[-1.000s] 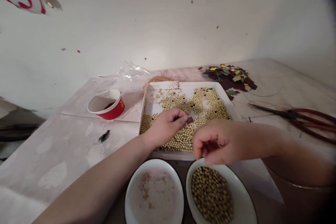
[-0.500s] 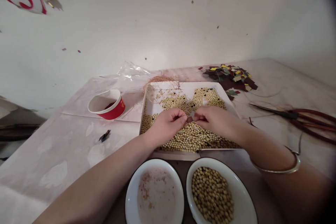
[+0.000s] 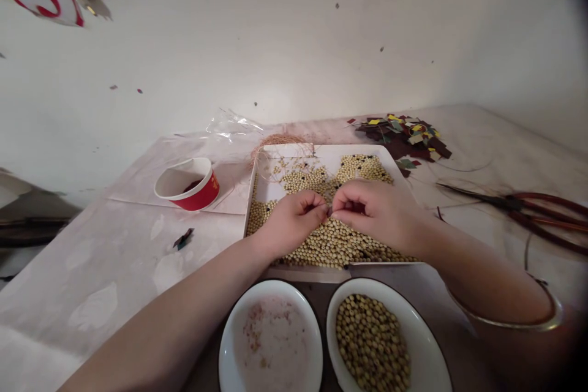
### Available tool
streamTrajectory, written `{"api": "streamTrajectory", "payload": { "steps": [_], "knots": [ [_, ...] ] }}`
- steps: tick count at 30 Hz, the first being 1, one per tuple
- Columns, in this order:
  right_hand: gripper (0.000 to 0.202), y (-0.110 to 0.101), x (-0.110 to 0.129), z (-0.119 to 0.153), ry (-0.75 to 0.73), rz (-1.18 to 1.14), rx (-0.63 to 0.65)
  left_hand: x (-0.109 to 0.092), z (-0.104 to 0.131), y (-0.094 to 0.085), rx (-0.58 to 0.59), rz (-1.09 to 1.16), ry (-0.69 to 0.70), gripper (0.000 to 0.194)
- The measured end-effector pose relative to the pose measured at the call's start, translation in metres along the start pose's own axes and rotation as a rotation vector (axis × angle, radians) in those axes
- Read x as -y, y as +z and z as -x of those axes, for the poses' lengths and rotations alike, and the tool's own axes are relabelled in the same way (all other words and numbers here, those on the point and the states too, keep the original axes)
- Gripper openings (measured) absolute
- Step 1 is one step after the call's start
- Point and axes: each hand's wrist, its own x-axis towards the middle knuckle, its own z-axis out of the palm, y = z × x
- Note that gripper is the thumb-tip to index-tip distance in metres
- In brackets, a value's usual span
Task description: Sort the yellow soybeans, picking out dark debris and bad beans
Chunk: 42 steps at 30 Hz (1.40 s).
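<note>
My left hand [image 3: 296, 220] and my right hand [image 3: 374, 211] meet fingertip to fingertip over a white tray [image 3: 249, 202] of small pale yellow beads [image 3: 331, 242]. Both hands are pinched closed. Between their fingertips is something small and dark reddish, mostly hidden, too small to make out. Some dark beads are mixed among the pale ones. Nearer to me, below the tray, stand a white bowl of larger tan beads [image 3: 372, 343] and a white dish [image 3: 275, 349] with reddish crumbs in it.
A red and white paper cup [image 3: 195, 195] stands left of the tray, near a small dark scrap [image 3: 184, 238]. Reddish thread [image 3: 282, 139] and clear plastic [image 3: 232, 122] lie behind. Coloured scraps [image 3: 407, 136] are at the back right, scissors [image 3: 519, 203] at the right.
My right hand has moved left and turned, so its fingertips now touch or nearly touch those of my left hand. The reddish piece between them shows less. My left hand has barely moved.
</note>
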Motion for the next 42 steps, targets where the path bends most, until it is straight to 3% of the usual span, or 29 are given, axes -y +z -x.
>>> {"api": "streamTrajectory", "payload": {
  "steps": [8, 24, 28, 31, 35, 37, 39, 42],
  "knots": [
    [0.008, 0.002, 0.007, 0.001, -0.093, 0.048, -0.111, 0.001, 0.0, -0.001, -0.02, 0.005, 0.015, 0.019],
    [0.009, 0.007, -0.001, -0.002, -0.085, 0.153, -0.063, -0.001, 0.0, 0.0, 0.004, 0.042, -0.015, 0.02],
    [0.008, 0.001, 0.001, 0.0, -0.048, 0.066, -0.065, -0.001, 0.0, -0.001, 0.002, 0.046, -0.007, 0.02],
    [0.008, -0.008, 0.016, 0.009, -0.054, -0.103, 0.079, 0.0, 0.0, 0.0, -0.016, 0.025, 0.005, 0.019],
    [0.007, -0.018, 0.036, 0.024, -0.123, -0.294, 0.539, 0.0, 0.0, 0.0, -0.011, 0.026, 0.001, 0.019],
    [0.011, -0.019, 0.035, 0.025, -0.132, -0.313, 0.642, 0.0, 0.0, 0.0, -0.012, 0.029, -0.01, 0.02],
    [0.011, -0.017, 0.025, 0.021, -0.121, -0.25, 0.55, -0.001, 0.0, 0.0, -0.022, 0.017, -0.013, 0.02],
    [0.01, -0.008, -0.004, 0.009, -0.017, -0.003, 0.258, -0.003, -0.001, 0.0, -0.026, -0.002, -0.016, 0.02]
  ]
}}
